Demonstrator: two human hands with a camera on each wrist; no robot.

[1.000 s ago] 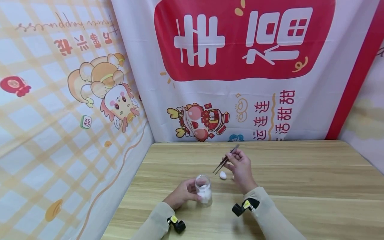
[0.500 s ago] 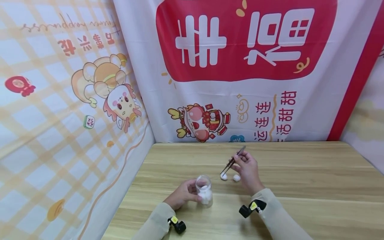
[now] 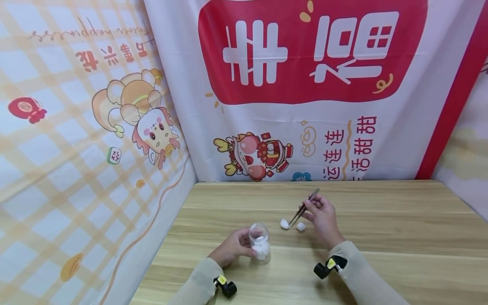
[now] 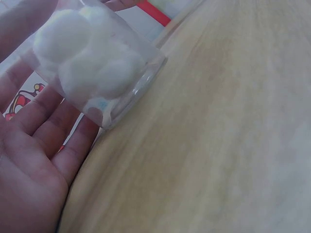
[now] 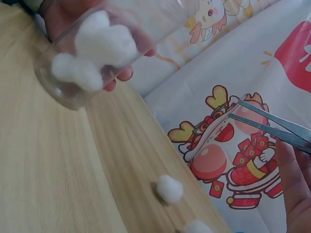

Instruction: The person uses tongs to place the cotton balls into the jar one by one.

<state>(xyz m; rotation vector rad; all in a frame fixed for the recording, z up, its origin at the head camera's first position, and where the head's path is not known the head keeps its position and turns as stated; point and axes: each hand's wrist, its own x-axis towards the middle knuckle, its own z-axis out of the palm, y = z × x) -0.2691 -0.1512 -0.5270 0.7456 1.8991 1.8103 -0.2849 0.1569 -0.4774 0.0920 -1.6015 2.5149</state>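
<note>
My left hand (image 3: 234, 247) holds a clear jar (image 3: 260, 255) upright on the table, thumb on the near side and fingers behind. The jar's mouth is uncovered, and several white cotton balls (image 4: 92, 53) sit inside it. My right hand (image 3: 323, 218) pinches metal tweezers (image 3: 304, 207) that slant down to the left. Their tips are apart with nothing between them, as the right wrist view shows. In the head view the tips lie between a left cotton ball (image 3: 284, 224) and a right cotton ball (image 3: 301, 227), both loose on the table.
The wooden table (image 3: 396, 224) reaches back to a printed cloth wall (image 3: 305, 110). A checked cloth wall (image 3: 126, 182) borders it on the left. Wrist cameras are strapped to both sleeves, the right camera (image 3: 322, 271) being close to the tabletop.
My right hand has moved right with the tweezers, from beside the jar, past the left cotton ball, uncovering the right one. Both balls stay put. My left hand and the jar hold still.
</note>
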